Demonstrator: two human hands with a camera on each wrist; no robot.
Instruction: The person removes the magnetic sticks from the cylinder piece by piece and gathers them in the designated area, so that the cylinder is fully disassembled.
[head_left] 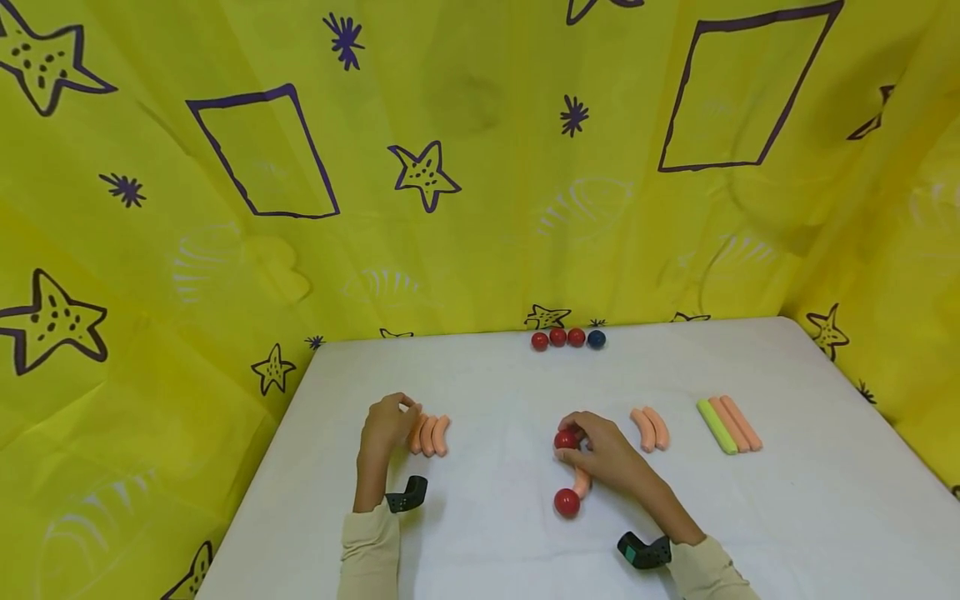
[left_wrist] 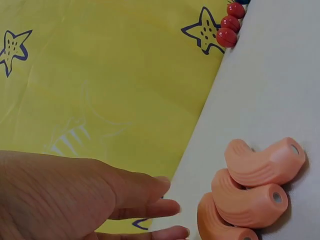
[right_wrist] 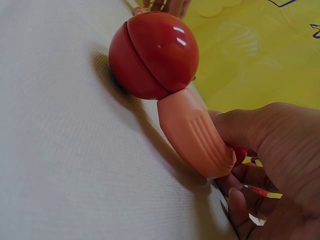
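My right hand [head_left: 611, 457] pinches a red ball [head_left: 566, 440] at the far end of a curved salmon-coloured rod [head_left: 582, 482]. At the rod's near end is a second red ball [head_left: 567, 503], touching it in the right wrist view. In that view the held ball is mostly hidden behind the rod and fingers. My left hand [head_left: 386, 427] is just left of three curved salmon rods [head_left: 428, 436] lying side by side. In the left wrist view its fingers [left_wrist: 155, 209] are loosely extended beside these rods, holding nothing. Round grey metal spots [left_wrist: 277, 197] show in the rods' ends.
Three red balls [head_left: 558, 337] and a dark blue ball [head_left: 596, 339] line the table's back edge. Two curved rods [head_left: 649, 429] lie right of my right hand. Farther right are a green straight rod [head_left: 717, 427] and two salmon ones [head_left: 741, 423]. Yellow patterned cloth [head_left: 480, 250] surrounds the white table.
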